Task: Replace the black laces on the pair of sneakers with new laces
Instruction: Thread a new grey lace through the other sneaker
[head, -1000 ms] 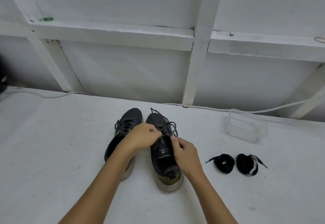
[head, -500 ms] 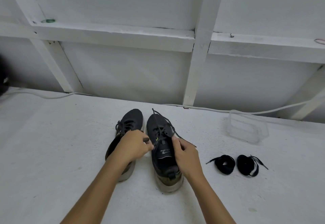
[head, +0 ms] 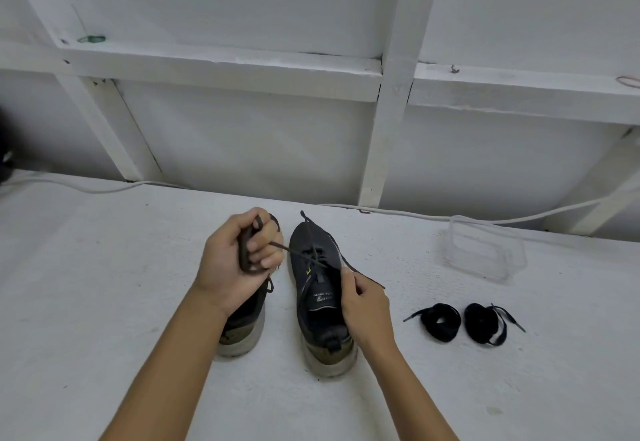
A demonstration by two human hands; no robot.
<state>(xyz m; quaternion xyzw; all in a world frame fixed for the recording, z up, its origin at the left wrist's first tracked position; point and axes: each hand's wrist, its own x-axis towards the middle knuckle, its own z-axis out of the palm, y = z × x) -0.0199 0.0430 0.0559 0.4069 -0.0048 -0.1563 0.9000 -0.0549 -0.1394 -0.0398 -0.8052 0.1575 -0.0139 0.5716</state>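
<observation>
Moved up and left since earlier: left hand [head: 239,257], fist gripping slack of lace [head: 313,255] on right sneaker [head: 320,296], right hand [head: 362,296] pinching its other end; limp, light, best held near eyelets.

Your view is evenly lit, soft and cool, nothing blown out. Shadows stay faint: look under the horizontal white painted beam [head: 221,73] at 11 o'clock, and beside the pale soles of the dark grey sneakers [head: 322,288] at centre. No glare on the white textured tabletop [head: 104,302]. Wide-angle bend curves the straight lines toward 3 and 9 o'clock. Slight softness overall, and a dark blur at 9 o'clock.
</observation>
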